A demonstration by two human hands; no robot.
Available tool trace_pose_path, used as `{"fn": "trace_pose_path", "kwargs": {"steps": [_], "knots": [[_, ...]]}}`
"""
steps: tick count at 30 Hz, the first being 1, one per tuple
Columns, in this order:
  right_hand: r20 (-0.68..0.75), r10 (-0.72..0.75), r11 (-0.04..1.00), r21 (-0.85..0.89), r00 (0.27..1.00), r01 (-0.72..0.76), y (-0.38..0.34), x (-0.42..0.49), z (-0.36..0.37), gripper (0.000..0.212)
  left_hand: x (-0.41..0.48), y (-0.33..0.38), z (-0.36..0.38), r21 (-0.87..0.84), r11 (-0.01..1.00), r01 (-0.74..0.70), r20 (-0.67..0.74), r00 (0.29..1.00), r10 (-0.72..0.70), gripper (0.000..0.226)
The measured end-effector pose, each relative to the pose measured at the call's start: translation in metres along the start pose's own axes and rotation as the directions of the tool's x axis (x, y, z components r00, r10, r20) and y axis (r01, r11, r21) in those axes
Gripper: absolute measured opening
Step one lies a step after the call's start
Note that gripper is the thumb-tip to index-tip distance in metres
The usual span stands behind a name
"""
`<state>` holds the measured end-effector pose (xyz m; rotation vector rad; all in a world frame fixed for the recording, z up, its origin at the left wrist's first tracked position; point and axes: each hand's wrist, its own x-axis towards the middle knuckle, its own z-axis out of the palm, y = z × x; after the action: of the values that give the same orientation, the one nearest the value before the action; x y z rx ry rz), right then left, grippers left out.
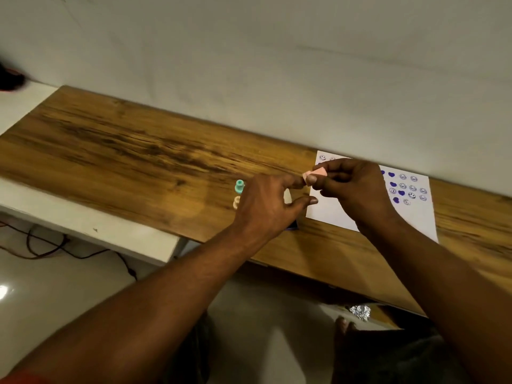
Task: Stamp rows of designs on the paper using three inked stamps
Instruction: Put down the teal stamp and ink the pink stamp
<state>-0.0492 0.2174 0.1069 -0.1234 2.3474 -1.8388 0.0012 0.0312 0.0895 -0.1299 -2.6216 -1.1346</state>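
Nearest the camera, 2 bare forearms reach up from the bottom corners and meet over the wooden surface [116, 151]. Below its near edge lie a pale floor, a crumpled piece of foil [360, 312] and bare toes beside it. The right hand [357, 189] pinches a pink stamp [315, 173] between thumb and curled fingers, just above the left edge of the white paper [421, 217]. The stamp lies roughly level, its long axis running left to right, with its lighter end pointing left toward the left hand [266, 206]. That hand's fingers are spread, its fingertips touching or nearly touching the stamp's left end, thumb stretched out below; the blur hides whether it grips. The left hand covers much of what stands behind it: a teal stamp [239, 185] standing upright, a peach-coloured stamp [237, 203] just in front of it, and a dark blue item [292, 227] peeking out under the wrist, too hidden to identify. The paper lies at the right, near the wall, carrying rows of blue hearts and smiley faces, partly hidden by the right hand. The left half of the surface is bare wood. A white ledge [91, 231] adjoins its left edge, with cables on the floor underneath.
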Motion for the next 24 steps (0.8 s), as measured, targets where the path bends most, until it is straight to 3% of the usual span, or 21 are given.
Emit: {"fn": "trace_pose_path", "kwargs": {"steps": [7, 17, 24], "knots": [[0.056, -0.075, 0.995, -0.059, 0.996, 0.078, 0.009, 0.008, -0.002, 0.021, 0.007, -0.006, 0.006, -0.050, 0.997, 0.062, -0.031, 0.998, -0.063, 0.047], [0.061, -0.142, 0.989, -0.024, 0.988, 0.144, 0.029, 0.021, 0.007, 0.017, 0.014, -0.019, 0.007, -0.107, 0.994, 0.036, 0.008, 0.999, -0.035, 0.032], [0.030, -0.158, 0.987, 0.020, 0.987, 0.158, 0.038, 0.027, 0.008, 0.026, 0.021, -0.035, -0.006, -0.084, 0.994, 0.068, 0.011, 0.998, -0.068, 0.035]]}}
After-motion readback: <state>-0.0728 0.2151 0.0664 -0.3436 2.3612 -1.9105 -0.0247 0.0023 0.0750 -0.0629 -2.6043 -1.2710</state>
